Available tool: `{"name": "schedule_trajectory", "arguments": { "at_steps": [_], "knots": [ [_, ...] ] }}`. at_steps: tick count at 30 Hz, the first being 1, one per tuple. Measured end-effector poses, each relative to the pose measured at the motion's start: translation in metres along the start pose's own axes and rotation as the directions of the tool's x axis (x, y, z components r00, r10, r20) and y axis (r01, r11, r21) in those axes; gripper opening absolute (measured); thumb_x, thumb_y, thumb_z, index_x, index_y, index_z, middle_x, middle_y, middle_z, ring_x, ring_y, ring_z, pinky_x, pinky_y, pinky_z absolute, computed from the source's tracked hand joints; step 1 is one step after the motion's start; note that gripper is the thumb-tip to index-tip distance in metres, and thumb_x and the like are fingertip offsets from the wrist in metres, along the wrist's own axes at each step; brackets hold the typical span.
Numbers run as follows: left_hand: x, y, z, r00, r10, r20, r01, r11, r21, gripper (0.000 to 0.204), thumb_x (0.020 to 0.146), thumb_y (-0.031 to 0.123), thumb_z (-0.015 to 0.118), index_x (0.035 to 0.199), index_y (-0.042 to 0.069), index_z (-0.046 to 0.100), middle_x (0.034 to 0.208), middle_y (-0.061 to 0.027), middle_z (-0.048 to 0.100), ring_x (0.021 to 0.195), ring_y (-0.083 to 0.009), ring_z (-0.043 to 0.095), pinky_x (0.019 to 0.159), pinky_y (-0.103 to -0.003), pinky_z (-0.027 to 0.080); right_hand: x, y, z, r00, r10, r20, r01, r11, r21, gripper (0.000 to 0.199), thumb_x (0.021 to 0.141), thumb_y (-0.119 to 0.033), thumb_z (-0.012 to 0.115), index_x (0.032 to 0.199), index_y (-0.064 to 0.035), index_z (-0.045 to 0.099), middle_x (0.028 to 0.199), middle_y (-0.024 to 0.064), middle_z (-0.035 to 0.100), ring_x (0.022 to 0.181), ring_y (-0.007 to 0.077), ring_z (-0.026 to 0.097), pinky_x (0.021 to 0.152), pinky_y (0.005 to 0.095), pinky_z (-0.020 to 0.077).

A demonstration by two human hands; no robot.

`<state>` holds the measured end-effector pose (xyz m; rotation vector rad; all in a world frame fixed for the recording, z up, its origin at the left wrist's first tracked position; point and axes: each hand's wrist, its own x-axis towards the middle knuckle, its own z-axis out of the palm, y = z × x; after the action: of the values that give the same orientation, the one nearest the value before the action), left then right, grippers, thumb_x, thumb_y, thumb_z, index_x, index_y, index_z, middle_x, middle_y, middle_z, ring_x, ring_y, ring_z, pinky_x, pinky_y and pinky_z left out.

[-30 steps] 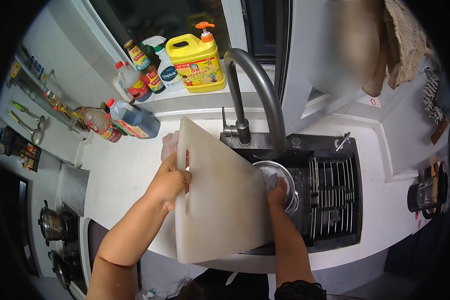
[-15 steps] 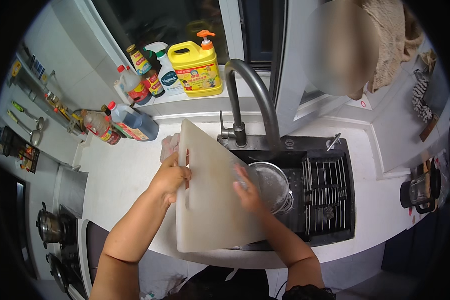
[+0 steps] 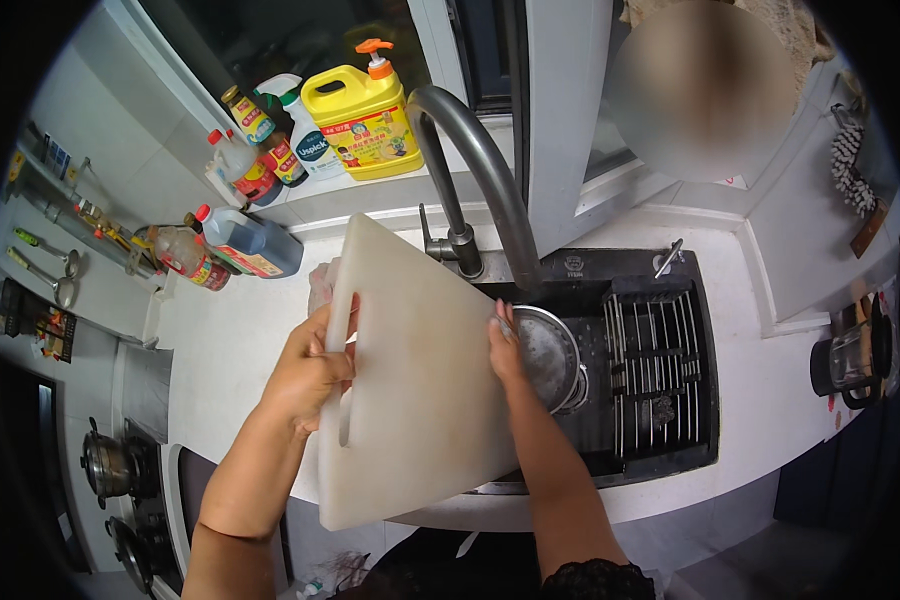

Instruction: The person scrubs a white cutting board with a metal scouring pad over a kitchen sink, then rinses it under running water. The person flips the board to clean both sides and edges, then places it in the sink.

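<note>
A large white cutting board (image 3: 425,370) is held tilted over the counter and the left side of the sink. My left hand (image 3: 315,370) grips it by the long slot near its left edge, with fingers passed through the slot. My right hand (image 3: 505,345) is at the board's right edge, its thumb side against the face and its fingers closed along the edge. Just beyond that hand, a round metal pot (image 3: 548,355) with cloudy, whitish water stands in the black sink (image 3: 595,425), partly hidden by the board and my right forearm.
A tall grey faucet (image 3: 485,175) arches above the sink. On the sink's right side lies a metal drying rack (image 3: 655,375). A yellow soap jug (image 3: 365,130) and a spray bottle (image 3: 310,135) stand on the sill, and a jug of dark liquid (image 3: 250,240) on the counter. A pinkish cloth (image 3: 322,285) lies behind the board.
The board has moved a little left and toward me. My right hand has gone from the board's face to its right edge, while my left hand keeps its hold on the slot.
</note>
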<state>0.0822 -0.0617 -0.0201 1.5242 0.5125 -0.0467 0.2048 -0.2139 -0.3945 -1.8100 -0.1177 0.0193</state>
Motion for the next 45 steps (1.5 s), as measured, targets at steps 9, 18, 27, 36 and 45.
{"name": "schedule_trajectory", "arguments": {
  "at_steps": [9, 18, 27, 36, 45],
  "knots": [
    [0.015, -0.005, -0.014, 0.995, -0.084, -0.047, 0.083, 0.996, -0.012, 0.076, 0.060, -0.013, 0.040, 0.134, 0.000, 0.044, 0.132, -0.0131, 0.052, 0.078, -0.0176, 0.062, 0.053, -0.024, 0.047, -0.049, 0.091, -0.044, 0.964, 0.226, -0.143, -0.256, 0.624, -0.738, 0.040, 0.093, -0.020, 0.049, 0.128, -0.0038, 0.054, 0.127, 0.0200, 0.056, 0.124, 0.0386, 0.046, 0.105, 0.0497, 0.0338],
    [0.012, 0.000, -0.009, 0.995, -0.090, -0.047, 0.087, 0.994, -0.069, 0.062, 0.066, -0.016, 0.045, 0.126, 0.001, 0.050, 0.112, -0.0093, 0.061, 0.067, -0.0106, 0.059, 0.050, -0.023, 0.045, -0.049, -0.101, -0.057, 0.975, 0.161, 0.153, -0.179, 0.977, 0.113, 0.048, 0.096, -0.033, 0.051, 0.132, -0.0014, 0.052, 0.128, 0.0221, 0.057, 0.123, 0.0344, 0.051, 0.104, 0.0379, 0.0364],
    [0.001, 0.007, 0.012, 0.999, -0.016, 0.050, 0.015, 1.000, 0.025, 0.071, 0.065, -0.014, 0.046, 0.134, 0.001, 0.046, 0.113, -0.0056, 0.057, 0.074, -0.0126, 0.058, 0.053, -0.024, 0.043, -0.047, -0.275, 0.000, 0.918, -0.397, 0.003, 0.387, 0.897, 0.215, 0.049, 0.098, -0.022, 0.048, 0.143, -0.0047, 0.039, 0.150, 0.0191, 0.033, 0.142, 0.0339, 0.023, 0.115, 0.0400, 0.0199],
    [-0.011, 0.002, 0.019, 0.999, 0.004, 0.042, -0.005, 1.000, 0.009, 0.074, 0.064, -0.015, 0.044, 0.136, 0.003, 0.048, 0.116, -0.0049, 0.057, 0.085, -0.0100, 0.055, 0.066, -0.020, 0.041, 0.007, -0.090, -0.007, 0.982, -0.185, -0.032, 0.188, 0.968, 0.164, 0.051, 0.100, -0.033, 0.041, 0.141, -0.0031, 0.041, 0.147, 0.0202, 0.036, 0.139, 0.0371, 0.028, 0.114, 0.0414, 0.0203],
    [0.002, -0.003, 0.002, 0.998, -0.039, -0.056, 0.037, 0.999, -0.032, 0.078, 0.059, -0.013, 0.042, 0.135, 0.001, 0.047, 0.133, -0.0120, 0.053, 0.078, -0.0131, 0.058, 0.056, -0.022, 0.043, -0.033, 0.103, -0.044, 0.896, 0.438, -0.071, -0.439, 0.852, -0.284, 0.043, 0.094, -0.026, 0.051, 0.131, -0.0034, 0.052, 0.130, 0.0187, 0.055, 0.124, 0.0352, 0.047, 0.106, 0.0423, 0.0351]
  ]
}}
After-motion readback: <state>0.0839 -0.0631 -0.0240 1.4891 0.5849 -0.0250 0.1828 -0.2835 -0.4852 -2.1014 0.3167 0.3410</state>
